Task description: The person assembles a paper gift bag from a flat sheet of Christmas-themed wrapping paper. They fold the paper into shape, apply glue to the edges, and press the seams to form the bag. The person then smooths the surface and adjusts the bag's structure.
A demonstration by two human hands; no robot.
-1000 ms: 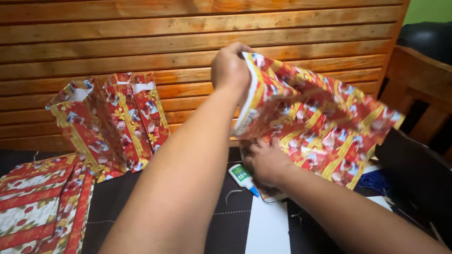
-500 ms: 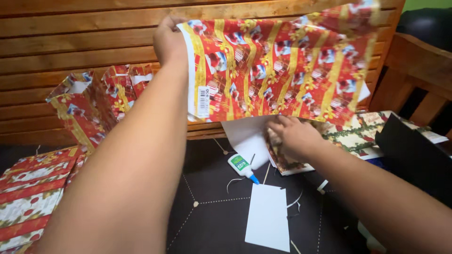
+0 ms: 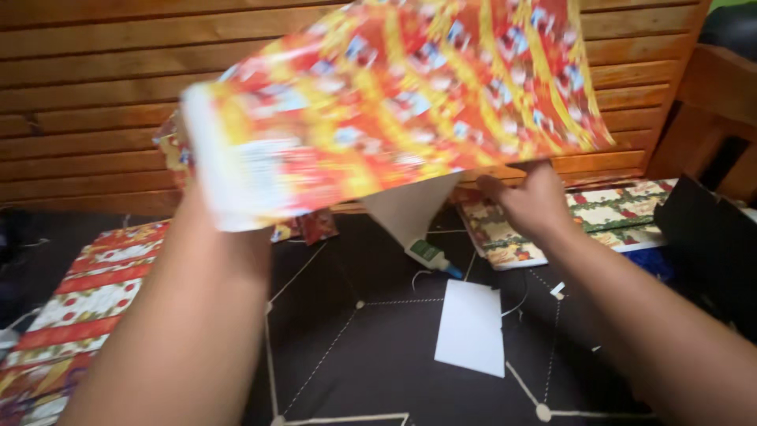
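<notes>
Above the dark mat [image 3: 371, 355], a large sheet of red and gold wrapping paper [image 3: 394, 102] is held up in the air, blurred, spread across the upper middle of the view in front of the wooden slat wall [image 3: 95, 87]. The left hand is hidden behind the sheet's lower left corner, where the forearm rises to it, so its grip cannot be told for sure. The right hand [image 3: 532, 203] is at the sheet's lower right edge, fingers curled up against it, seemingly pinching the paper. Under the sheet a white flap [image 3: 406, 209] hangs down. Just below it on the mat lies a small glue bottle [image 3: 430, 256] with a green label and blue tip, and near that a white card [image 3: 471, 327]. A stack of patterned paper [image 3: 607, 217] lies by the right hand, toward the mat's right edge. More red patterned sheets [image 3: 79, 292] lie at the left edge.
</notes>
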